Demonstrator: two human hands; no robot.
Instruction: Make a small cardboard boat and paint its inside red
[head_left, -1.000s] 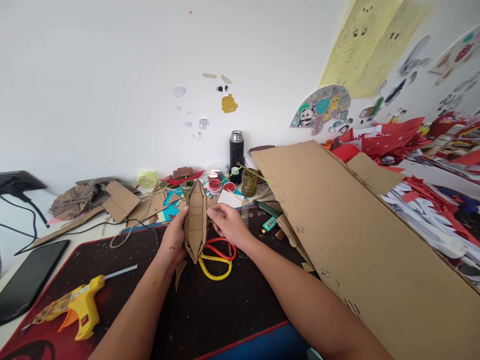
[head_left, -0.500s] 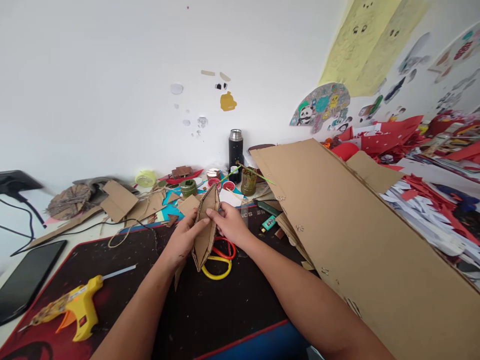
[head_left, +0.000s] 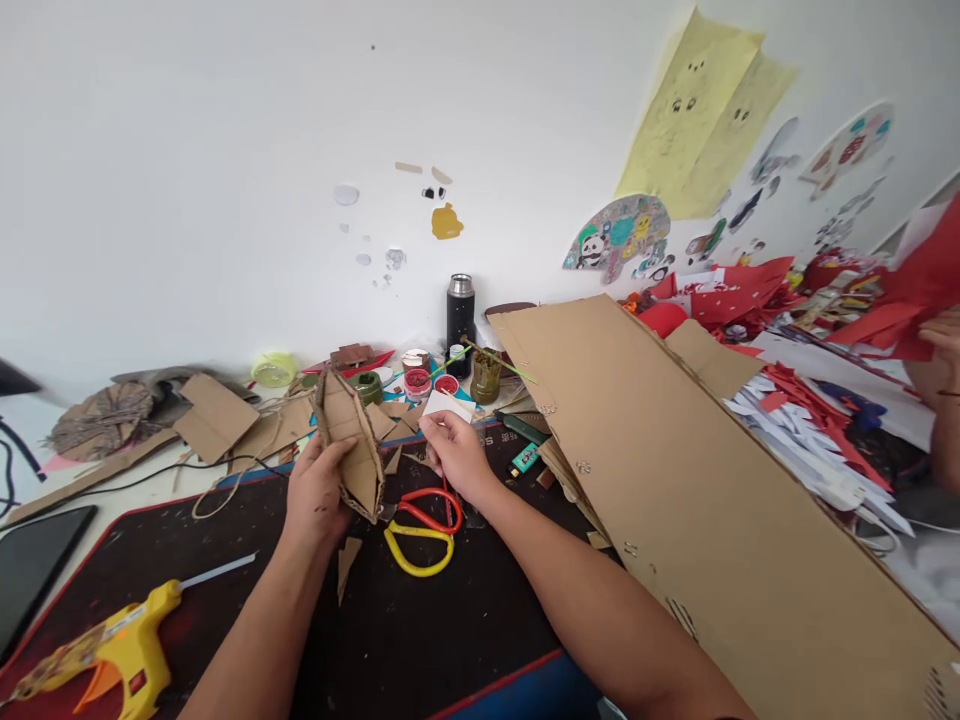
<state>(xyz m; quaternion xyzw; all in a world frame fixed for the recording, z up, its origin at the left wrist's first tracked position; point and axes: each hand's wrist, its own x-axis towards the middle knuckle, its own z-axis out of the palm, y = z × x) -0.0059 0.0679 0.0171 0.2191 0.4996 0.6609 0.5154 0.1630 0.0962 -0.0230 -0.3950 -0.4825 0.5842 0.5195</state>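
Wall [head_left: 187, 180], white, rises behind the worktop [head_left: 165, 490]. A large cardboard sheet [head_left: 675, 480] lies slantwise along the right side, next to a dark, red-edged mat [head_left: 450, 640]. A yellow glue gun [head_left: 142, 635] rests on the mat's left part, a pale stick jutting from its rear. Scissors [head_left: 420, 533] with one red and one yellow handle lie near the middle. Just above and left of them, tilted, is a boat-shaped cardboard shell [head_left: 365, 470]; the left hand [head_left: 315, 490] grips it, thumb inside, over the mat. The right hand [head_left: 459, 452] is apart from the shell, its fingers curled closed; I cannot tell whether they pinch anything. A thin cardboard scrap [head_left: 346, 568] lies below the shell.
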